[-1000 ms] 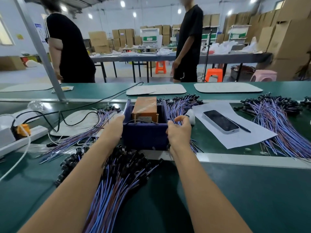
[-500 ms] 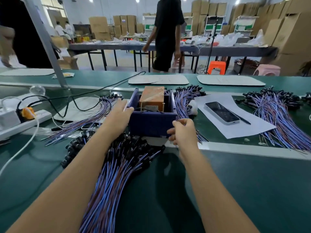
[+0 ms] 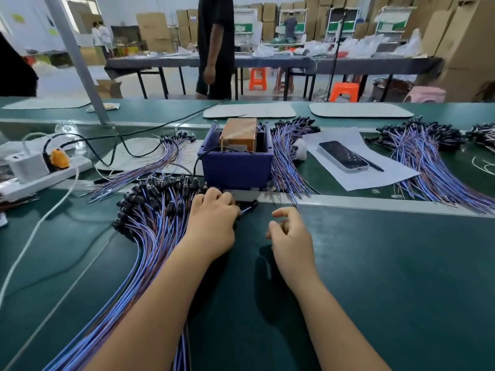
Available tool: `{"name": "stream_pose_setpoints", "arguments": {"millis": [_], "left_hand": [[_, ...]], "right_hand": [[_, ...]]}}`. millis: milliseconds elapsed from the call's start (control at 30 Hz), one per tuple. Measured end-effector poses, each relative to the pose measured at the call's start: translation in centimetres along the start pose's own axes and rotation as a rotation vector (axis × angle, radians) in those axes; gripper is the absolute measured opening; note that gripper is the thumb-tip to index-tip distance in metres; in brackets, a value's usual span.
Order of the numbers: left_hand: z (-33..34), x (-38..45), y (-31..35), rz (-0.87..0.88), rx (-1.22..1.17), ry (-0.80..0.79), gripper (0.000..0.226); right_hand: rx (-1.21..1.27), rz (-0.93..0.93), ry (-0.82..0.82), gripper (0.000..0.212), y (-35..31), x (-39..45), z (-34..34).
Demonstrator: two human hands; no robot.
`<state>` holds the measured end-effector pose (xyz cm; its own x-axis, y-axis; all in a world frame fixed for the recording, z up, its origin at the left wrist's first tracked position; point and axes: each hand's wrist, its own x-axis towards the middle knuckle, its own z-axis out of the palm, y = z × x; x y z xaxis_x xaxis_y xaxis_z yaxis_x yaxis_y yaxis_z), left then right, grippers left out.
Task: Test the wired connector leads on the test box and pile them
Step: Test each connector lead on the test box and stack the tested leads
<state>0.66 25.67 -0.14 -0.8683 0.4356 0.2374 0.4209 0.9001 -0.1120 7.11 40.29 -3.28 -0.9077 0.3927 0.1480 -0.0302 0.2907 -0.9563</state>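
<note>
Both your hands have come back from the blue test box (image 3: pixel 237 167) toward you since a moment ago. Back then your left hand lay against the box's left side and your right hand was by its front right corner.

Now your left hand (image 3: pixel 213 223) sits just in front of the box, at the right edge of the big pile of leads (image 3: pixel 155 218). Its fingers are curled down over the black connector ends. One black connector (image 3: pixel 247 206) pokes out past your fingers to the right. You seem to be picking it, but your hand hides the grip, so I cannot tell if you pinch it yet.

Your right hand (image 3: pixel 290 236) hovers in front of the box and to the right of your left hand. Its fingers are loosely curled and hold nothing. It looks ready to take the wire end.

The big pile lies in front of the box and to its left, with the black ends near the box. That keeps the next lead close to reach. More leads (image 3: pixel 288 162) lie just to the right of the box, touching its side, and a thin bunch (image 3: pixel 150 162) lies to its left. I cannot tell which are tested.

The orange block (image 3: pixel 238 135) stands inside the box. A phone (image 3: pixel 342 156) rests on white paper (image 3: pixel 380 170), further right of the box.
</note>
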Motion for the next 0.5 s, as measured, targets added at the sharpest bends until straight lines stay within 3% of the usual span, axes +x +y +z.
{"name": "stream_pose_setpoints", "arguments": {"millis": [300, 400, 500], "left_hand": [[0.1, -0.7, 1.4, -0.03, -0.044, 0.255, 0.038], [-1.3, -0.9, 2.6, -0.079, -0.397, 0.385, 0.041], [-3.4, -0.1, 4.5, -0.159, -0.787, 0.501, 0.04]], "right_hand": [[0.002, 0.026, -0.016, 0.017, -0.1, -0.5, -0.4], [0.147, 0.052, -0.127, 0.016, -0.6, -0.5, -0.5], [0.52, 0.23, -0.438, 0.04, -1.5, -0.7, -0.6]]}}
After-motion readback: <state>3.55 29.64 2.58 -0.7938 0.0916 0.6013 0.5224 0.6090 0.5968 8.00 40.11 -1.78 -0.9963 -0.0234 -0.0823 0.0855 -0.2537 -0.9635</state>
